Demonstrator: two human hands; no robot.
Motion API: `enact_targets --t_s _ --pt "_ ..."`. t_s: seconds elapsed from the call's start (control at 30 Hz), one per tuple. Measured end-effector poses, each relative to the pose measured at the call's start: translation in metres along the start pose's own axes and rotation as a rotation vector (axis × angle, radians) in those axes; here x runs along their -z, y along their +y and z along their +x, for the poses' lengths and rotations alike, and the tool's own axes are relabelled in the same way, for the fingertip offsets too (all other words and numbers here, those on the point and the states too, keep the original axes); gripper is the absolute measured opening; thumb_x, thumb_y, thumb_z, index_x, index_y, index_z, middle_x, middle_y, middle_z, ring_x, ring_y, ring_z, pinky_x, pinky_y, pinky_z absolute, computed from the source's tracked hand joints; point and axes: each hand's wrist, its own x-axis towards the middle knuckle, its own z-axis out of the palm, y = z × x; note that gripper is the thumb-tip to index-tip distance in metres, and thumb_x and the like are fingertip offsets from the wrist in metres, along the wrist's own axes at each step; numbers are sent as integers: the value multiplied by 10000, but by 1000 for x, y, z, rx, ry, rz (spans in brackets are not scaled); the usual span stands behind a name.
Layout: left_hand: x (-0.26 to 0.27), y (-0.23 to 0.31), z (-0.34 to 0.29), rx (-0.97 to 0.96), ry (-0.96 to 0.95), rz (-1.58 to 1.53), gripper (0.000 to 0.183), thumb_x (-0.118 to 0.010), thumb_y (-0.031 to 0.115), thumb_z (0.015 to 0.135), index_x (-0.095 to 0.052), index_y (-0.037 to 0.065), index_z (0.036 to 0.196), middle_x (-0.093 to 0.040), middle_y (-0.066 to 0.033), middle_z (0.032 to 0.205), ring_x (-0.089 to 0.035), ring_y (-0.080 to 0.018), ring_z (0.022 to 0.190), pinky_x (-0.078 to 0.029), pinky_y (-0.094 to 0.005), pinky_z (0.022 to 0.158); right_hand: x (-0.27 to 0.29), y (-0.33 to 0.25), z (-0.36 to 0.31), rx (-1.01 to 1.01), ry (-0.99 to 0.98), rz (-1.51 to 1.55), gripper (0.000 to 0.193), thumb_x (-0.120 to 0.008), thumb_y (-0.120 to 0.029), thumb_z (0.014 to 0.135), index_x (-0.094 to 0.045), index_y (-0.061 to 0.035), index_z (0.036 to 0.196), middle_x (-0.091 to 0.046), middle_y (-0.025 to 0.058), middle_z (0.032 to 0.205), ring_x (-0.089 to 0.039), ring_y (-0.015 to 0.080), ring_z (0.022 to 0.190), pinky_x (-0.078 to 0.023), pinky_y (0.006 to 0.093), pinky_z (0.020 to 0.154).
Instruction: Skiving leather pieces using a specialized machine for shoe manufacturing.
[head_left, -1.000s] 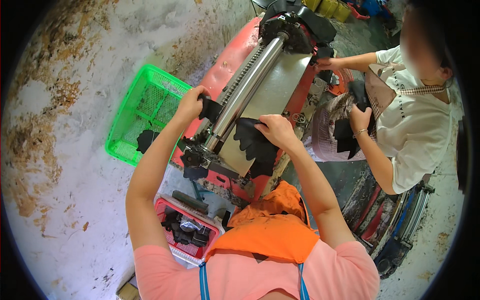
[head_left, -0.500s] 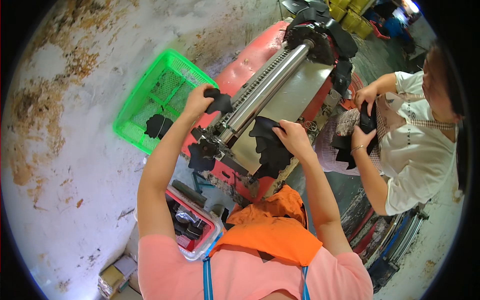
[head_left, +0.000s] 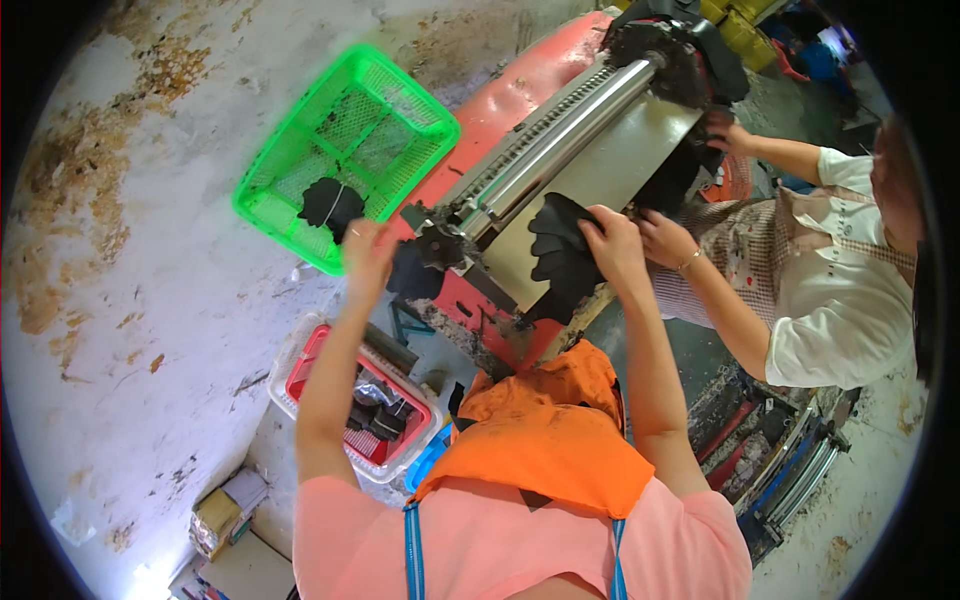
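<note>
A fanned pile of thin black scallop-edged pieces lies on the metal plate of a roller machine. My right hand pinches the upper edge of this pile. Smeared by motion, my left hand is beside the machine's near left corner, where more black pieces hang. Whether its fingers hold anything is unclear. Just beyond it, a tied black bundle sits in a green plastic basket. The steel roller runs between the basket and the plate.
At the right, a co-worker's hand is close to my right hand; their other hand reaches the machine's far right side. Below my left arm stands a red-lined tub with black pieces. Metal rods lie at lower right.
My left hand has come back down and left from the roller; the black piece it held is no longer seen in it. The co-worker's hands have moved from their lap to the machine.
</note>
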Motion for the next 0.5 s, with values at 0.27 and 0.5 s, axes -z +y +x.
enact_targets --t_s 0.27,0.5 --pt "-17 89 154 48 -587 -463 232 -556 174 825 -632 17 979 -630 -95 938 -590 -192 865 -453 -289 758 -2 -1 3 56 -124 -168 274 -558 -285 817 -577 -17 759 -594 187 753 -585 367 760 -469 443 660" --pt "-44 158 175 -13 -759 -511 272 -553 204 849 -614 5 1024 -628 -91 877 -575 -154 816 -451 -289 739 19 -10 8 -36 -275 -59 359 -530 -359 835 -616 -25 737 -603 197 748 -591 370 767 -474 448 675"
